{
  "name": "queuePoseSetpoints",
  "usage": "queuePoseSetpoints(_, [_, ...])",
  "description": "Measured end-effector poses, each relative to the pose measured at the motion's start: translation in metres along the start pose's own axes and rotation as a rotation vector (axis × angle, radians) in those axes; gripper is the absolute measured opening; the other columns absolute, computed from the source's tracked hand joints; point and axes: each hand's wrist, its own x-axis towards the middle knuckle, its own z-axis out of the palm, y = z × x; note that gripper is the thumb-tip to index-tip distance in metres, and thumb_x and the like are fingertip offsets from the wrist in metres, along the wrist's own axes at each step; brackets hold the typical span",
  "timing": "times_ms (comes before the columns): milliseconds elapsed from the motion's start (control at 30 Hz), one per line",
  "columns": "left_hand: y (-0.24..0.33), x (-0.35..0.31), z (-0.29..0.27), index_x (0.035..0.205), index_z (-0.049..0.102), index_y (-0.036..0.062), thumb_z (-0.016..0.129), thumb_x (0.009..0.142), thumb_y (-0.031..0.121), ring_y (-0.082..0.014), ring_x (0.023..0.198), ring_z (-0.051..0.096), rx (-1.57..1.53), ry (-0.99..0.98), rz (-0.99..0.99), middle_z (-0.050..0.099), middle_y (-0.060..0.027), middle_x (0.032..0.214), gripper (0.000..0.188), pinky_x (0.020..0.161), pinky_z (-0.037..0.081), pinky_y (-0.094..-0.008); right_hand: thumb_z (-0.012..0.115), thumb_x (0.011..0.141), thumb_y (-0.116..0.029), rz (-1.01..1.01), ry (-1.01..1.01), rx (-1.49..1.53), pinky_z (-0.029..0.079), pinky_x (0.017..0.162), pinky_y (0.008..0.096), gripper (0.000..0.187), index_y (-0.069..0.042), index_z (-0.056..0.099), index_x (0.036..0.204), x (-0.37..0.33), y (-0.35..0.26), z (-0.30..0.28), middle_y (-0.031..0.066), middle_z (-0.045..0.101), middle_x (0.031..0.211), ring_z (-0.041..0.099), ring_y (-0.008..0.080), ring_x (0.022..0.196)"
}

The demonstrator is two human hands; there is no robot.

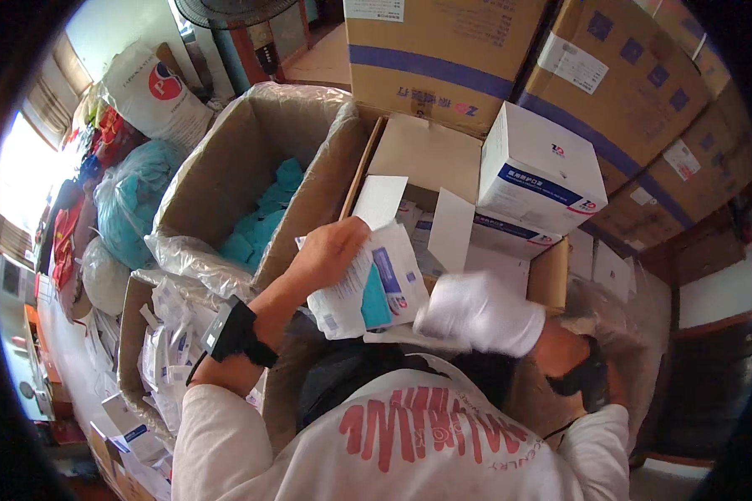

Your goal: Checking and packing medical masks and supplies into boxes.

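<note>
My bare left hand (332, 255) is closed on a small stack of flat white packets (397, 275). The front packet has purple print, and something teal (377, 302) shows through it. My right hand (480, 317), in a white glove, is just right of the packets; motion smears its fingers, so whether it touches them I cannot tell. Beyond both hands stands an open white box with raised flaps (449, 234), with similar packets (420, 232) inside. It sits within a brown carton (426, 154).
A large plastic-lined carton (217, 167) at the left holds teal pieces (267, 213). Nearer, another carton holds white wrappers (171, 342). A closed white box (543, 167) rests on another box at the right. Big brown cartons (443, 79) are stacked behind; bulging bags (138, 200) lie far left.
</note>
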Motion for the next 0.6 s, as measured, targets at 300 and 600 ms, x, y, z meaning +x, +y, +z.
queuePoseSetpoints(300, [0.043, -0.003, 0.008, 0.085, 0.055, 0.0036, 0.048, 0.086, 0.018, -0.0336, 0.072, 0.056, 0.168, -0.267, 0.433, 0.057, -0.0154, 0.075, 0.016, 0.063, 0.044, -0.0410, 0.054, 0.085, -0.027, 0.313, -0.212, 0.173, 0.045, 0.073, 0.0361, 0.028, -0.001, 0.058, 0.094, 0.027, 0.035, -0.008, 0.0196, 0.059, 0.086, 0.058, 0.0326, 0.084])
queuePoseSetpoints(600, [0.040, -0.026, 0.023, 0.086, 0.055, 0.0044, 0.047, 0.088, 0.021, -0.0325, 0.076, 0.057, -0.093, -0.475, 0.337, 0.058, -0.0146, 0.078, 0.019, 0.066, 0.045, -0.0390, 0.048, 0.089, -0.036, 0.489, -0.454, 0.483, 0.045, 0.074, 0.0345, 0.037, -0.002, 0.059, 0.096, 0.005, 0.029, 0.003, 0.0161, 0.062, 0.085, 0.060, 0.0255, 0.080])
